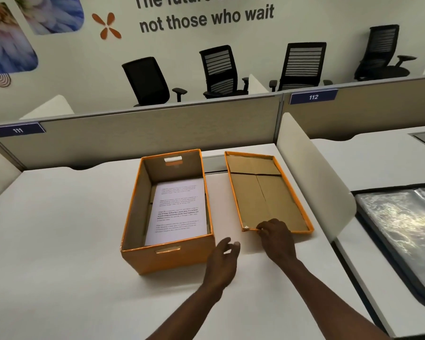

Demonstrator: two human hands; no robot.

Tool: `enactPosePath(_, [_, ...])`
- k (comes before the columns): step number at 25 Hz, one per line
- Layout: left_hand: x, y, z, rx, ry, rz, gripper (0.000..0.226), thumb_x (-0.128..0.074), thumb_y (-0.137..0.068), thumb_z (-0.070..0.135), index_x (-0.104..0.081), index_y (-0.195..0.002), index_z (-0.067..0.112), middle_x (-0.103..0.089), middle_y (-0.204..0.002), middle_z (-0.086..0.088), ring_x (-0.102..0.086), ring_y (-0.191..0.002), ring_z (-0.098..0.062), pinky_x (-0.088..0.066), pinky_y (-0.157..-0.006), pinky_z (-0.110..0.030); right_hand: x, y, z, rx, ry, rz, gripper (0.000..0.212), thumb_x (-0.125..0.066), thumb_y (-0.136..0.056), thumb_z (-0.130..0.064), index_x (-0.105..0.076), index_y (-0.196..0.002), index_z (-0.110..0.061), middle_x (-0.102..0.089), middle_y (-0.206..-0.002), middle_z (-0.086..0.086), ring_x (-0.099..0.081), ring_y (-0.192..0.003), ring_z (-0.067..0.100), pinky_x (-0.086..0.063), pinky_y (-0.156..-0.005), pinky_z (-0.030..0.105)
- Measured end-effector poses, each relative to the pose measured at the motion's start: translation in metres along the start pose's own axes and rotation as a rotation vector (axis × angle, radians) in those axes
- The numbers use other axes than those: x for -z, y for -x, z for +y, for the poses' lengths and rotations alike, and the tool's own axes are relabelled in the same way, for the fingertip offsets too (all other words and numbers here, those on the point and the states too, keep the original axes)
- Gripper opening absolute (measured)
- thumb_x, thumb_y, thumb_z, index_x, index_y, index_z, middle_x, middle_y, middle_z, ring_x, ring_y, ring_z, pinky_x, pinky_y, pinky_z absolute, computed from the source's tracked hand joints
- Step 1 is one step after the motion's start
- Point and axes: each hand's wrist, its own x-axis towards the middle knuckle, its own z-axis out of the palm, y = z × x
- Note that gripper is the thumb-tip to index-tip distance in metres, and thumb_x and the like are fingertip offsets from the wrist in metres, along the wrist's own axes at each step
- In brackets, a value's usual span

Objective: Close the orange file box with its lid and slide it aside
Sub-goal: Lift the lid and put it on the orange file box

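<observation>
The box [167, 212] stands open on the desk [59, 241]; the lid [265, 192] lies inverted at its 3 o'clock. The right hand [276, 238] pinches the lid's near rim. The left hand [222, 257] hovers half-open, empty. Advice: support both rims (cardboard flexes), flip, align corners.

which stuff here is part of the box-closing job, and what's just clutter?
Job:
- orange file box, open, printed sheets inside
- lid, upside down on the desk, right of the box
- right hand, fingers on the lid's near rim
- left hand, open, between box and lid

Lying about:
- black folder with shiny sleeves, next desk
- office chairs behind the partition
</observation>
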Motion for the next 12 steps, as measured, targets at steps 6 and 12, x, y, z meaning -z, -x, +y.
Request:
enactPosePath(6, [-0.025, -0.054, 0.025, 0.116, 0.248, -0.108, 0.041, -0.062, -0.098, 0.033, -0.06, -0.127, 0.004, -0.068, -0.113, -0.013, -0.068, -0.103, -0.023, -0.058, -0.083, -0.033, 0.03, 0.023, -0.002, 0.026, -0.297, -0.073, 0.014, -0.08, -0.079, -0.022, -0.079, -0.093, -0.023, -0.072, -0.088, -0.007, -0.065, -0.081, 0.009, -0.055, -0.072, 0.03])
enactPosePath(12, [-0.028, -0.045, 0.026, 0.03, 0.311, -0.068, 0.032, -0.062, -0.098, 0.012, -0.063, -0.128, 0.001, -0.073, -0.108, -0.018, -0.073, -0.098, -0.032, -0.063, -0.082, -0.036, 0.081, -0.016, -0.031, -0.14, -0.487, -0.097, 0.033, -0.077, -0.08, -0.044, -0.077, -0.101, -0.018, -0.075, -0.093, -0.005, -0.068, -0.087, 0.005, -0.053, -0.074, 0.016])
